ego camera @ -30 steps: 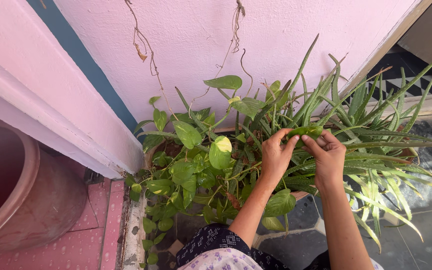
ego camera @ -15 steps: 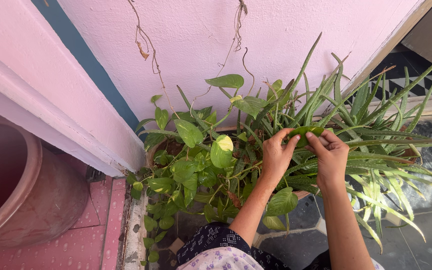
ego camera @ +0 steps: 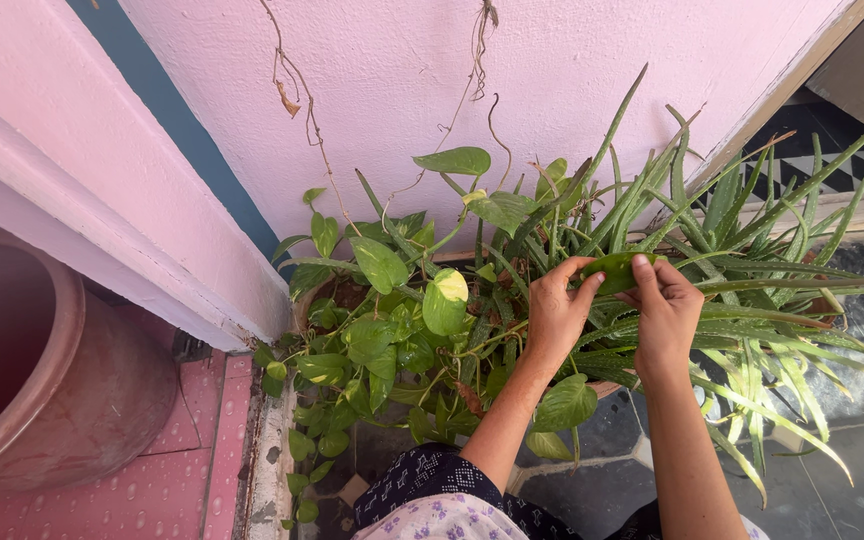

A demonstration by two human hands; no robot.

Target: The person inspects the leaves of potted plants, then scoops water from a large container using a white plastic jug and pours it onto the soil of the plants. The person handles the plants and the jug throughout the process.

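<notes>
Item: green leaf (ego camera: pixel 616 270), held above the potted plants between both hands. Left hand (ego camera: pixel 555 312): fingers pinched on the leaf's left end, thumb on top. Right hand (ego camera: pixel 666 310): fingers closed on the right end. Change since a second ago: the right fingers have curled further over the leaf, and both hands have shifted slightly rightward; the leaf now shows less surface, which suggests it is being folded or rubbed rather than released. Orientation: long axis runs roughly left to right across the view, tip end at the left hand as far as can be told; the stalk end is hidden under the right fingers. Surroundings: pothos (ego camera: pixel 382 330) on the left, aloe (ego camera: pixel 752 300) on the right, pink wall (ego camera: pixel 552 70) behind, clay pot (ego camera: pixel 102 390) at far left.
</notes>
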